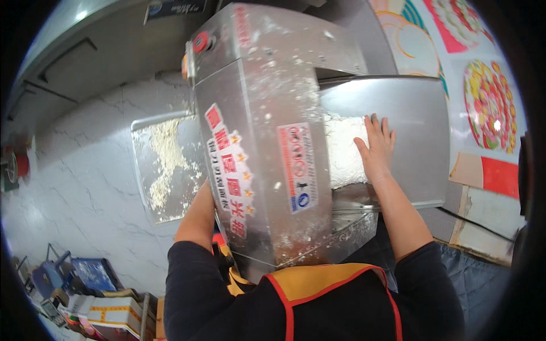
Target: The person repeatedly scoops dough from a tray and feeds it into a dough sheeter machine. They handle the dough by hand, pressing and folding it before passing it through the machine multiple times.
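A steel dough sheeter (273, 128), dusted with flour, stands in front of me. On its right-hand feed tray (418, 145) lies a thick, floury white slab of dough (345, 151), its left edge running in under the housing. My right hand (379, 147) rests flat on the slab's right side, fingers spread and holding nothing. My left forearm reaches down along the machine's left side, where the housing hides the hand. Crumbly dough scraps and flour (164, 157) are strewn over the lower metal tray (143, 170) on the left.
A red button (202, 41) sits on the far end of the housing. Pale marble-look floor (85, 170) extends to the left. Cardboard boxes (113, 313) and a blue stool (51, 273) stand at lower left. A black cable (473, 223) runs past the right side, below a wall with food pictures (490, 106).
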A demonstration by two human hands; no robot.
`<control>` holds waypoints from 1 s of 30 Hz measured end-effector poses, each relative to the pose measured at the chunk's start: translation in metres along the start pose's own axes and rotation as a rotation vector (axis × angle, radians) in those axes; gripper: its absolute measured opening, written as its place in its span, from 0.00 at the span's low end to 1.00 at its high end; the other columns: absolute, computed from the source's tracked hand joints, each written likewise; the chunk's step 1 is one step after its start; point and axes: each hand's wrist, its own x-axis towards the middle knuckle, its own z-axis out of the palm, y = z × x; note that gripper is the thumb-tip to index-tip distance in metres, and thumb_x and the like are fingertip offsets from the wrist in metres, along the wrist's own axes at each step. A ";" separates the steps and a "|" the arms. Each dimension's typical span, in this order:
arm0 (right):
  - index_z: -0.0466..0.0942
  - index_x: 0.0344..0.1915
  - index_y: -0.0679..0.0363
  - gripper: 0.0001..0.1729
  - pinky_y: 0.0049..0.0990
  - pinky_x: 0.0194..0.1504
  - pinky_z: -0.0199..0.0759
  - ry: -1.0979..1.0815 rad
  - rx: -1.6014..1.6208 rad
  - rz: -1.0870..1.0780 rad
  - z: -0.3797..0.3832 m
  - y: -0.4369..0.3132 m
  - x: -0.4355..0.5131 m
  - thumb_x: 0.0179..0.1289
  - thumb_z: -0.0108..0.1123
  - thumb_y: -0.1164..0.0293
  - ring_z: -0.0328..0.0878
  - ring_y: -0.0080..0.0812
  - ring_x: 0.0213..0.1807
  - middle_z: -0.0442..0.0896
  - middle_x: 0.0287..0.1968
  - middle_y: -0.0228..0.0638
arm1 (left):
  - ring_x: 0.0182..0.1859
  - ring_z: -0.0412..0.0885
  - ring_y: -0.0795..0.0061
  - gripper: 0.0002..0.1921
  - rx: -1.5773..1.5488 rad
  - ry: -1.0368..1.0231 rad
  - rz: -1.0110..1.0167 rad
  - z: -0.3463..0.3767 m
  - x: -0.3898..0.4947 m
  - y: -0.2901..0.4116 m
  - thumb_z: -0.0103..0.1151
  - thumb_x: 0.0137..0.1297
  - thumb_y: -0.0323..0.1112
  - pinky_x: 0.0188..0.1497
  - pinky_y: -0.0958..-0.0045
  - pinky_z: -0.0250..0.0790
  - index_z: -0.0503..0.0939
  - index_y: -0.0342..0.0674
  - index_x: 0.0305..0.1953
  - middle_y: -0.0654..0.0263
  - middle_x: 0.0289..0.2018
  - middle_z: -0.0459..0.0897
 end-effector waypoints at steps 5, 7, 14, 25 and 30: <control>0.58 0.68 0.56 0.33 0.49 0.71 0.30 -0.075 -0.067 -0.034 0.013 -0.029 0.002 0.67 0.47 0.53 0.42 0.47 0.74 0.56 0.71 0.41 | 0.36 0.78 0.71 0.24 0.098 0.048 0.003 -0.018 0.000 -0.008 0.55 0.63 0.42 0.37 0.69 0.68 0.70 0.36 0.58 0.60 0.38 0.82; 0.59 0.68 0.55 0.33 0.48 0.71 0.31 -0.095 -0.100 -0.046 0.019 -0.043 0.005 0.66 0.49 0.54 0.43 0.47 0.74 0.57 0.71 0.41 | 0.36 0.79 0.70 0.24 0.153 0.119 0.046 -0.029 -0.006 -0.011 0.56 0.62 0.40 0.37 0.68 0.69 0.71 0.36 0.57 0.60 0.38 0.82; 0.56 0.69 0.56 0.33 0.45 0.72 0.33 -0.080 -0.200 -0.142 0.050 -0.063 0.005 0.65 0.47 0.62 0.42 0.44 0.75 0.53 0.72 0.40 | 0.40 0.82 0.66 0.33 0.252 0.410 0.037 -0.025 -0.096 0.039 0.72 0.46 0.40 0.44 0.68 0.74 0.74 0.31 0.54 0.53 0.42 0.82; 0.52 0.69 0.66 0.34 0.45 0.72 0.32 0.164 0.610 -0.203 -0.038 -0.108 -0.048 0.70 0.41 0.59 0.41 0.51 0.74 0.53 0.71 0.47 | 0.39 0.83 0.62 0.37 0.547 0.820 0.118 -0.069 -0.212 0.074 0.74 0.44 0.45 0.41 0.66 0.75 0.74 0.33 0.56 0.48 0.41 0.82; 0.53 0.68 0.66 0.38 0.47 0.71 0.34 0.073 0.601 -0.422 -0.045 -0.139 -0.088 0.64 0.50 0.60 0.42 0.50 0.74 0.53 0.71 0.49 | 0.35 0.84 0.63 0.34 0.666 0.882 0.137 -0.067 -0.269 0.114 0.72 0.46 0.43 0.38 0.66 0.75 0.75 0.33 0.54 0.50 0.36 0.84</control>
